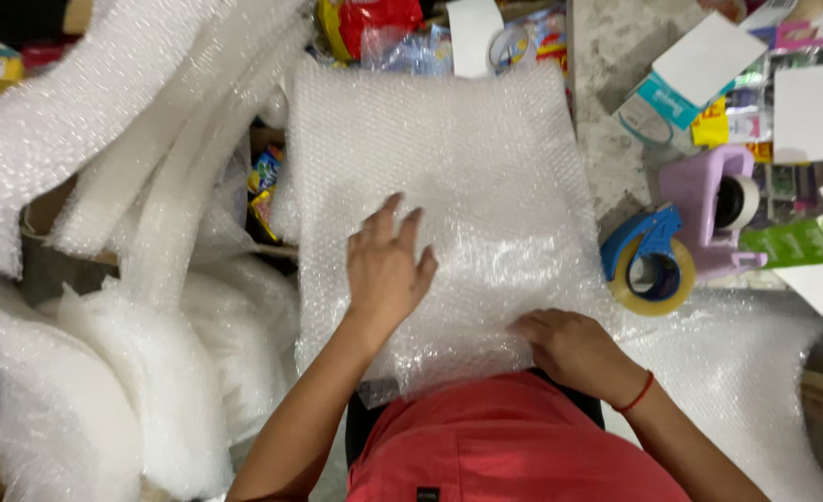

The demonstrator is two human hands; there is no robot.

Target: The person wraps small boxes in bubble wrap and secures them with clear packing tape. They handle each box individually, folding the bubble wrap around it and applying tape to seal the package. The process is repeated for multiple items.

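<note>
Here, label by label:
Sheet: the clear, bubbled plastic wrapping sheet (pixel 449 186) lies spread flat on the tabletop (pixel 607 56), its long axis running from the person's near edge toward the far edge.
Left hand: the left hand (pixel 388 270) rests palm down on the sheet's middle, fingers spread wide and flat, gripping nothing.
Right hand: the right hand (pixel 570 349) sits at the near edge, fingers curled onto a thicker, folded bulge of wrap; whether it pinches the fold I cannot tell.
Relation: the bulge lies just right of the left hand, touching the right hand, which is nearer.
Beside: a blue tape dispenser with a tan roll (pixel 649 265) stands near the sheet's right edge.
</note>
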